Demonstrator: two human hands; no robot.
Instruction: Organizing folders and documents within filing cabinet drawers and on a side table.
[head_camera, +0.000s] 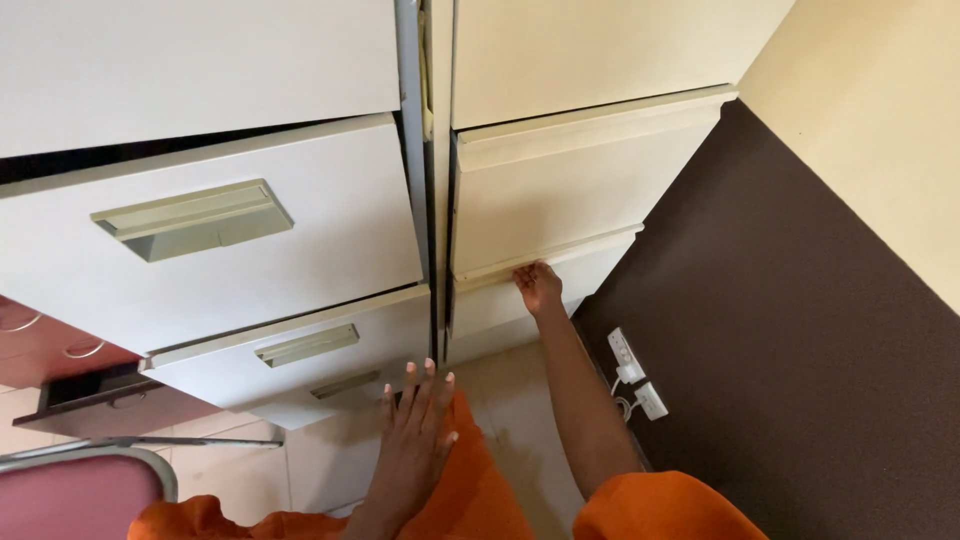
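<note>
Under the fingertips of my right hand (538, 287) runs the top edge of a lower drawer (520, 300) in the right-hand filing cabinet (590, 170); my fingers curl onto that lip, though I cannot tell how firmly they close on it. That drawer sits slightly out from the cabinet face, and the drawer directly above my knuckles juts out a little as well. My left hand (418, 430) lies flat and spread, fingers straight and together, closed on nothing, its tips just below the bottom drawers of the left-hand cabinet (200, 250). Those left drawers stand pulled out by different amounts, each with a recessed pale handle (192, 220) up and to the left of my left hand. Beyond my right forearm, along the dark brown lower wall (800, 350), two white sockets (632, 375) sit near the floor with a plug in one. Orange cloth (480, 500) covers my lap beneath both wrists, and a pink chair seat (70, 500) with a metal frame sits well off to the left of my left hand.
</note>
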